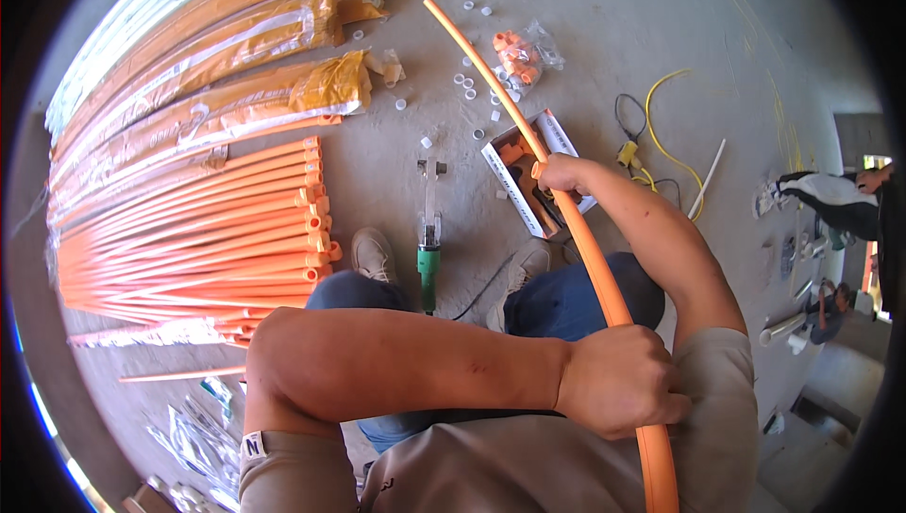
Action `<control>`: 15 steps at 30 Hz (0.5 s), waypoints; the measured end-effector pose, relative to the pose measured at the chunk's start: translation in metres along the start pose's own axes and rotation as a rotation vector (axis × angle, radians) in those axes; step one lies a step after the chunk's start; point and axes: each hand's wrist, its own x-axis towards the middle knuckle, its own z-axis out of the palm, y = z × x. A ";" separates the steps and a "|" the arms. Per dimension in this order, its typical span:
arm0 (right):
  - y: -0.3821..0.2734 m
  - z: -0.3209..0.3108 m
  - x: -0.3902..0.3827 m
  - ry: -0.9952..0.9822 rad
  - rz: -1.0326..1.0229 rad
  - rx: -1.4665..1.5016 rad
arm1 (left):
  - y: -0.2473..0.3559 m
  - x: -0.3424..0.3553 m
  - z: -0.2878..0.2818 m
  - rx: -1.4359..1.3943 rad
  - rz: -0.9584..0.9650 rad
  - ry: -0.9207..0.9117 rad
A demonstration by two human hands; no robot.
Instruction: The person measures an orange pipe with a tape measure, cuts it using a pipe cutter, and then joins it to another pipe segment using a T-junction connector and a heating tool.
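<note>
A long orange plastic pipe (593,253) slants across my lap, its far end past the box on the floor. My left hand (623,381) is wrapped round it near my body, with the forearm crossing in front of me. Farther along, my right hand (563,173) is closed on the pipe. A round orange opening (537,170) shows beside the right fingers; whether it belongs to a fitting or a second pipe I cannot tell. Below the pipe stands an open cardboard box (517,194) with orange pieces in it. A green-handled tool with a metal head (428,258) lies between my feet.
Bundled orange pipes (198,230) and wrapped packages (226,107) lie at the left. White ring fittings (469,84) and a bag of orange fittings (519,55) are scattered ahead. A yellow cable (651,102) curls at the right; other people (835,310) are beyond.
</note>
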 end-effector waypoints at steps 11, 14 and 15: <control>0.083 0.000 0.048 0.036 0.022 0.451 | -0.052 0.015 -0.011 -0.127 0.061 -0.039; 0.137 0.001 0.050 0.106 0.084 0.441 | -0.118 -0.036 -0.033 0.002 0.169 0.162; 0.161 0.004 0.046 0.114 0.103 0.452 | -0.143 -0.037 -0.070 0.147 0.019 -0.191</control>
